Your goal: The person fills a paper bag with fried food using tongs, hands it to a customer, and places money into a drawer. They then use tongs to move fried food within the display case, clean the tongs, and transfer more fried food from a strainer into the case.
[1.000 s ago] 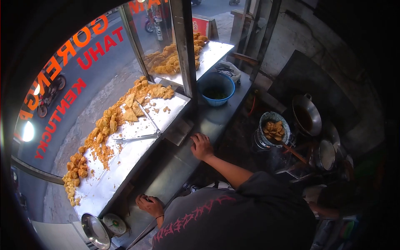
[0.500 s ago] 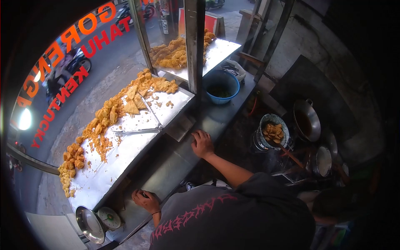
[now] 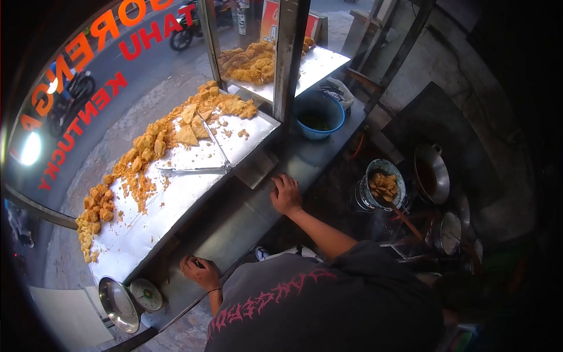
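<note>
My right hand (image 3: 286,195) rests palm down on the metal counter (image 3: 249,202), its fingers stretched and holding nothing. Lower left, my left hand (image 3: 199,273) lies on the same counter with its fingers curled. A small dark patch shows between thumb and fingers; I cannot make out what it is. Beyond my hands, a foil-covered display tray (image 3: 141,234) bears fried pieces (image 3: 149,144) along its far side. Metal tongs (image 3: 196,171) lie spread on the tray. A round-dialled scale (image 3: 146,294) with a steel pan (image 3: 119,304) stands near my left hand.
A blue bowl (image 3: 318,115) with something green inside stands on the counter's far end. To the right are a strainer (image 3: 384,186) with fried pieces and a wok (image 3: 431,173) of dark liquid. A metal post (image 3: 290,58) rises behind the tray. More fried food (image 3: 252,63) lies behind glass.
The view has shifted slightly, and the motorbikes outside have moved. Both hands stay in place on the counter.
</note>
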`<state>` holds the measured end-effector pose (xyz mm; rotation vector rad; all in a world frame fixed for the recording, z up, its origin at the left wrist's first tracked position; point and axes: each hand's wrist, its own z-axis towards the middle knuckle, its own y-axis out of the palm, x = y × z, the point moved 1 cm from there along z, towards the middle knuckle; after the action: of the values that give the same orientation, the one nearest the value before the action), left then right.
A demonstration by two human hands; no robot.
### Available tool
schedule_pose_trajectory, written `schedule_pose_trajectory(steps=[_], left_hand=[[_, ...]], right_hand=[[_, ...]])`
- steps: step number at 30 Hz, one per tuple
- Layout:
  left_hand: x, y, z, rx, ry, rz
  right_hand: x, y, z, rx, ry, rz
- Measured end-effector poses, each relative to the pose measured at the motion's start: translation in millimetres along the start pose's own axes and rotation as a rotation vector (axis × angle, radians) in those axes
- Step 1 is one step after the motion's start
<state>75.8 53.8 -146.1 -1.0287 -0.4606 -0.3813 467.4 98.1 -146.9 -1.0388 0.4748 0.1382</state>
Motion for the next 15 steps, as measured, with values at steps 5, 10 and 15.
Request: schedule_pose_trajectory(steps=[5, 10, 15], left_hand=[[-0.2, -0.7, -0.3, -0.001, 0.008, -0.004], [0.7, -0.6, 0.1, 0.004, -0.017, -0.036], [1.0, -2.1, 1.6, -0.003, 0.000, -0.036]], right_hand=[[0.0, 0.8, 0.0, 0.002, -0.009, -0.008], [-1.1, -0.1, 0.2, 0.001, -0.004, -0.003], [-1.8, 0.4, 0.5, 0.007, -0.004, -0.009]])
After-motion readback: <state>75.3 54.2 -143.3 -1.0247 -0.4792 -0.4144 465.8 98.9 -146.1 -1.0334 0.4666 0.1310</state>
